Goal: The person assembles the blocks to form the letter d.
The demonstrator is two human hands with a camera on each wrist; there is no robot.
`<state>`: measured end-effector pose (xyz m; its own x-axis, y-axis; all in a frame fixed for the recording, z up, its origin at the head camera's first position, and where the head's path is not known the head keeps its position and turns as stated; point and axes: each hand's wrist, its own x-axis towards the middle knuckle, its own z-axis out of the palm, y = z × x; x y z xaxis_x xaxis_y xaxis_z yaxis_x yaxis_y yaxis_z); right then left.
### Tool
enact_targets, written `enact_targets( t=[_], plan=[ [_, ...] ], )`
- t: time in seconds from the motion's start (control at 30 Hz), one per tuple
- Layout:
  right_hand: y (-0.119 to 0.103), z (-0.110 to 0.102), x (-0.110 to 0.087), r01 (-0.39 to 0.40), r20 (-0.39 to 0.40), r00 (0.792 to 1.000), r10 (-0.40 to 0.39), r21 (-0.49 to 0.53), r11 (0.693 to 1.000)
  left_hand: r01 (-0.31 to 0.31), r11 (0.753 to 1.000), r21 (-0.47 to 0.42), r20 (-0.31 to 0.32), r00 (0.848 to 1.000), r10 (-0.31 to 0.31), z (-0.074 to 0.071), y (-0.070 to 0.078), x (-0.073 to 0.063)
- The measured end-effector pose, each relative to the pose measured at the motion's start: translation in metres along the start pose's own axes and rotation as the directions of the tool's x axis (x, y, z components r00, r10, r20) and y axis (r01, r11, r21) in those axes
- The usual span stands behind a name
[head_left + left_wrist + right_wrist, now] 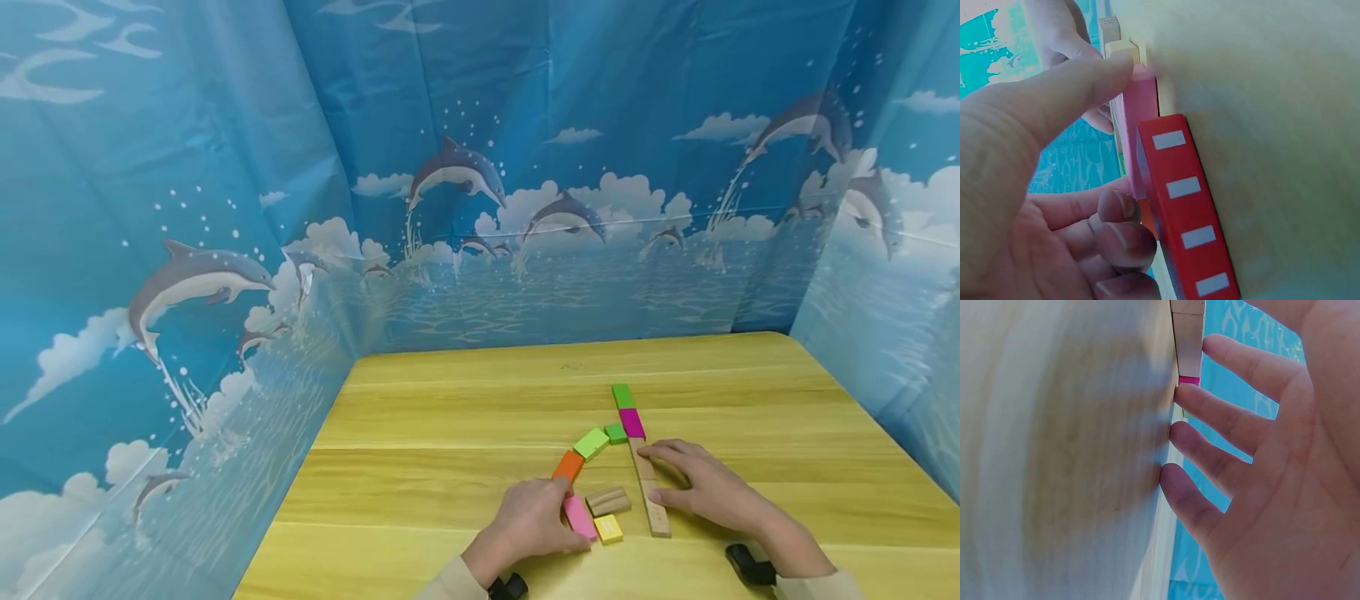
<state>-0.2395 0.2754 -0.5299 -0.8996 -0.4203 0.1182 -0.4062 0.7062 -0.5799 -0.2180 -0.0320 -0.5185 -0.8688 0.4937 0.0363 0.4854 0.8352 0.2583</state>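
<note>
My left hand (528,518) pinches a pink block (579,517) by its two ends, thumb at the near end and index finger at the far one. Beside it in the left wrist view stands a red block (1190,209) with white rectangles, which the hand hides from the head view. A yellow block (609,530) and a grooved wooden block (609,501) lie just right of the pink one. My right hand (708,487) rests thumb and index fingertips against a straight row of plain wooden blocks (647,479); its other fingertips touch the tabletop in the right wrist view.
An orange block (567,467), a light green block (591,443) and a small green block (616,433) curve up to the row. A magenta block (632,422) and a green block (623,396) extend its far end. Dolphin-print sheeting (465,300) surrounds the yellow wooden table (420,417).
</note>
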Motion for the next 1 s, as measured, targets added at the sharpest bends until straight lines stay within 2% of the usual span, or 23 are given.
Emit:
enact_targets(
  t=[0.37, 0.63, 1.0],
  plan=[
    [-0.0014, -0.0016, -0.0016, 0.001, 0.005, 1.000, -0.002, 0.017, 1.000, 0.073, 0.996, -0.055, -0.043, 0.996, -0.076, -0.0044, -0.0077, -0.0047],
    [-0.0035, -0.0025, -0.0021, 0.013, -0.003, 1.000, -0.013, 0.015, 1.000, 0.134, 0.989, -0.066, -0.085, 0.987, -0.139, -0.0023, -0.0061, -0.0053],
    [-0.0030, -0.0020, -0.0012, 0.005, 0.002, 1.000, -0.005, 0.012, 1.000, 0.147, 0.987, -0.071, -0.092, 0.984, -0.153, -0.0040, -0.0084, -0.0052]
  ],
)
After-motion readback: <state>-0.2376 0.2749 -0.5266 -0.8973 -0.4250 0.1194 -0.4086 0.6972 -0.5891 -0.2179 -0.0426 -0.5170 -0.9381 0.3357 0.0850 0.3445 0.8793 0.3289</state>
